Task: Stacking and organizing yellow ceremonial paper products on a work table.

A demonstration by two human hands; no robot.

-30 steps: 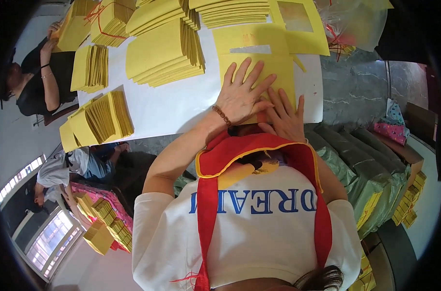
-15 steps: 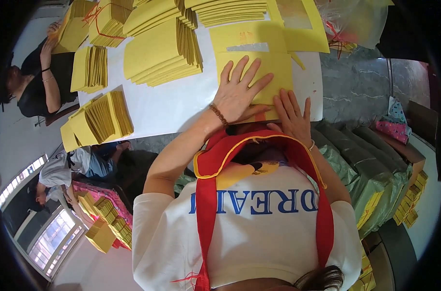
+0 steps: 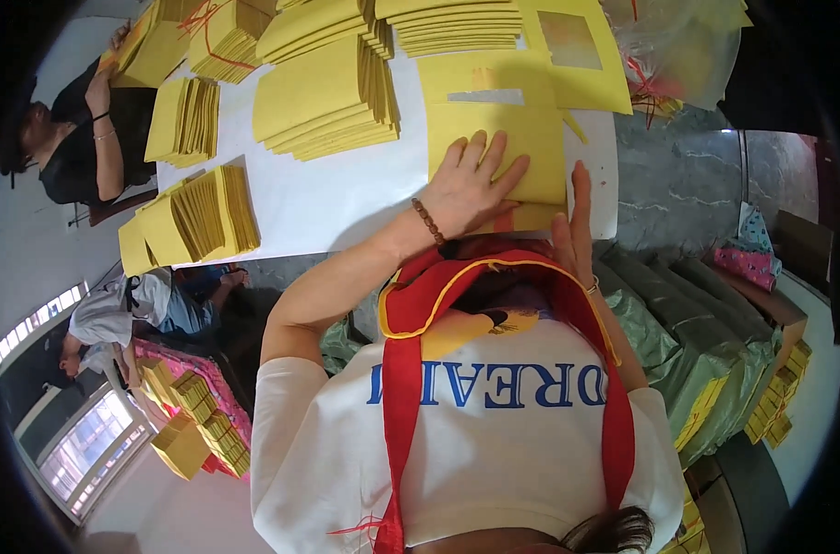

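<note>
- The left hand (image 3: 471,185) lies flat, fingers spread and palm down, on a yellow rectangular paper sheet (image 3: 498,138) at the near edge of the white bench (image 3: 337,198), just right of the frame's centre; it presses the sheet and grips nothing.
- The right hand (image 3: 575,226) stands beside it with straight, unclenched fingers against the sheet's lower right edge, where a fold seems to sit; whether it pinches the paper I cannot tell.
- To do this step well, I judge the left palm should hold the sheet still while the right fingers run firmly along the edge, so the crease comes out straight.
- Pressure is best kept even: thin paper wrinkles easily if dragged sideways.
- Above the pressed sheet, touching it, lies another yellow sheet with a grey strip (image 3: 489,92), and further right a yellow sheet with a pale square patch (image 3: 572,46); they are better left undisturbed.
- Stacks of folded yellow paper (image 3: 327,92) fill the upper left and top of the frame, well apart from the hands.
- Another person in a dark top (image 3: 78,138) sits at the far left.
</note>
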